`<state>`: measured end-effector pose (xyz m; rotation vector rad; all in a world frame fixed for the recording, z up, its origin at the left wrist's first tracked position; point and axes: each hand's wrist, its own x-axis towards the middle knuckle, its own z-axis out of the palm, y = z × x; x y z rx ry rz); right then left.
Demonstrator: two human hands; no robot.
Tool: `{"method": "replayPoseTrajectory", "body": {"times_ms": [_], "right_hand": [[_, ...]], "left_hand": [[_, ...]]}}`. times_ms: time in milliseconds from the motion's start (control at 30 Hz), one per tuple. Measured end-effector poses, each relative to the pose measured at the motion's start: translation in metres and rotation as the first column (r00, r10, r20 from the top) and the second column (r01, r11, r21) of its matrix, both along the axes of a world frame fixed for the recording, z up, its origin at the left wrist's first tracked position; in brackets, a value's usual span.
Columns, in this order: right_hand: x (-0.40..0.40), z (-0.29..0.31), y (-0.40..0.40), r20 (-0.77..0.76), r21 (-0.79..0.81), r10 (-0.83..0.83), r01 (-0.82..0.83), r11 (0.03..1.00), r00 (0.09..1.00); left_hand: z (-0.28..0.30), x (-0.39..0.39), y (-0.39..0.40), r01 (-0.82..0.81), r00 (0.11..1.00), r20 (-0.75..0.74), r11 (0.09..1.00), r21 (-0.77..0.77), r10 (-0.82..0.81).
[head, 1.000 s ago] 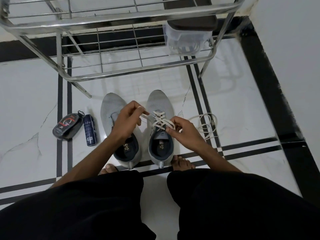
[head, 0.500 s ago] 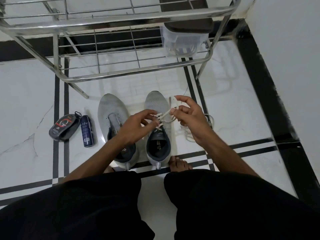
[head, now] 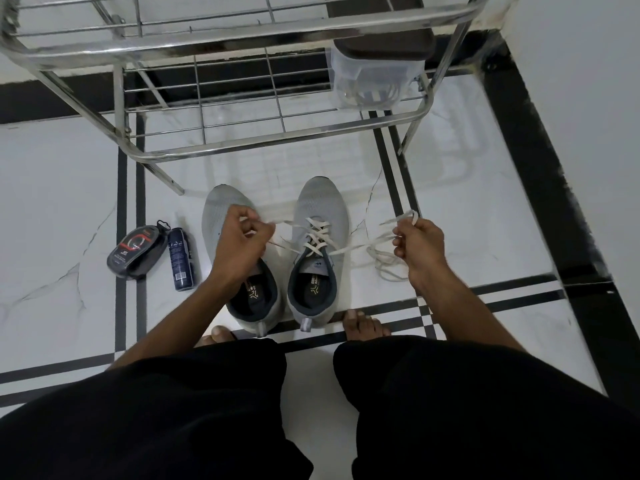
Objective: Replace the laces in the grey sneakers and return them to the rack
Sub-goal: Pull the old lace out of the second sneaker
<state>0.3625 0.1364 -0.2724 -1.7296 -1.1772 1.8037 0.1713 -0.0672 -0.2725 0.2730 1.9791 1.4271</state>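
Both lace [head: 320, 237] ends are pinched and drawn apart: left hand [head: 240, 242] fisted over the left sneaker [head: 221, 209], right hand [head: 420, 244] out beside the right sneaker [head: 320, 209]. Open floor [head: 485, 209] lies rightward; the rack [head: 277, 140] stands just ahead.

L hand [head: 239, 242] & R hand [head: 417, 242] pull lace [head: 317, 237] ends apart over right sneaker [head: 318, 251].

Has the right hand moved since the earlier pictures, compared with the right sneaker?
Yes. The right hand, gripping the lace, went outward to the right, away from the right sneaker.
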Motion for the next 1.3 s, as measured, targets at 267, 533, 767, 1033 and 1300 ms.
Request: {"method": "replayPoseTrajectory", "body": {"times_ms": [267,533,767,1033,1300], "right_hand": [[-0.004,-0.006,-0.032,0.534,0.307,0.377,-0.589,0.747,0.757],[-0.021,-0.002,-0.061,0.708,0.430,0.536,-0.882,0.191,0.461],[-0.029,-0.009,-0.063,0.753,0.365,0.563,-0.928,0.076,0.342],[-0.032,-0.020,-0.061,0.706,0.279,0.622,-0.940,0.194,0.338],[-0.018,-0.025,-0.061,0.618,0.456,0.583,-0.844,0.282,0.528]], "left_hand": [[-0.004,-0.020,0.002,0.019,0.838,-0.476,0.886,-0.464,-0.268],[-0.001,-0.024,0.001,0.131,0.528,-0.587,0.742,-0.658,-0.614],[-0.021,0.016,0.033,0.517,0.301,-0.534,0.606,-0.604,-0.790],[-0.028,0.024,0.042,0.486,0.431,-0.469,0.636,-0.600,-0.771],[-0.032,0.011,0.017,0.418,0.806,-0.274,0.832,-0.364,-0.524]]}}
